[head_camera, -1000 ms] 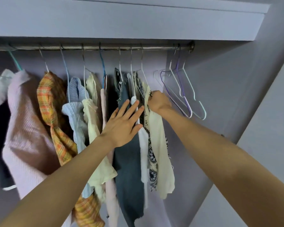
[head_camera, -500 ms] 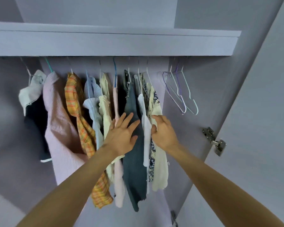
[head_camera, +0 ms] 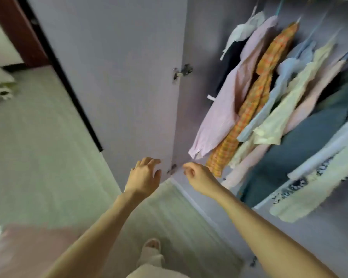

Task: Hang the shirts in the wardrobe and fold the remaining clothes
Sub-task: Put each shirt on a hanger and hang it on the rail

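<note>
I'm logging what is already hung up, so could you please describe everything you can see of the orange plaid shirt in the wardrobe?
The orange plaid shirt is a woven-looking check of orange, yellow and thin red lines. It hangs full length inside the wardrobe, its top hidden near the frame's upper edge, appearing slanted only because the camera is tilted. It sits between a pink striped shirt and a pale blue garment, overlapping both. Neither hand touches it.

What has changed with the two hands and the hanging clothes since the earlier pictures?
Both hands have come off the hanging clothes and dropped low, near the wardrobe door. The left hand is open; the right hand is loosely curled and holds nothing. The view has swung left and tilted. The clothes still hang in the same order.
</note>
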Demonstrator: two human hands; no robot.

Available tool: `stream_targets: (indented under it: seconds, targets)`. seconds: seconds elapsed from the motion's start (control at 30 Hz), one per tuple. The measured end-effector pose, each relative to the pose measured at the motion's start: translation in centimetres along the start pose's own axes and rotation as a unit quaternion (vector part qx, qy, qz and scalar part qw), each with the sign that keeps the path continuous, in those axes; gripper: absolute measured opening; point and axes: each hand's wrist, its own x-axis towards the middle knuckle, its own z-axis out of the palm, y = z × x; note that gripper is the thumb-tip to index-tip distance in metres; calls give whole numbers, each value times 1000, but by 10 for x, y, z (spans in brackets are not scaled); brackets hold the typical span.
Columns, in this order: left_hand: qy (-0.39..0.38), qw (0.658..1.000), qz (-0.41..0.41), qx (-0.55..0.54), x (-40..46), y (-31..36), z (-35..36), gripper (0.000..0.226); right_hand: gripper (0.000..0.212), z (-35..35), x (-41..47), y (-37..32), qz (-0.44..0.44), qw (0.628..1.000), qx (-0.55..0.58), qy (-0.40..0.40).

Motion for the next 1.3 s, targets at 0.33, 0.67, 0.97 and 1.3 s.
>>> stream_targets:
  seconds: [0.33, 0.67, 0.97, 1.3]
  targets:
    - [169, 904, -393, -25, -269, -162, -40, 30, 32, 220, -70, -138, -215, 917, -36, -333]
    - [221, 716, -661, -35, -513, -260, -51, 37, 32, 405, -177, -272, -341, 793, -136, -486]
    - [167, 643, -747, -3, -677, -390, -52, 64, 37, 566, -272, -337, -333, 711, -183, -591]
    - [-27, 823, -484, 297, -714, -484, -50, 17, 34, 660, -304, -343, -322, 702, -201, -602]
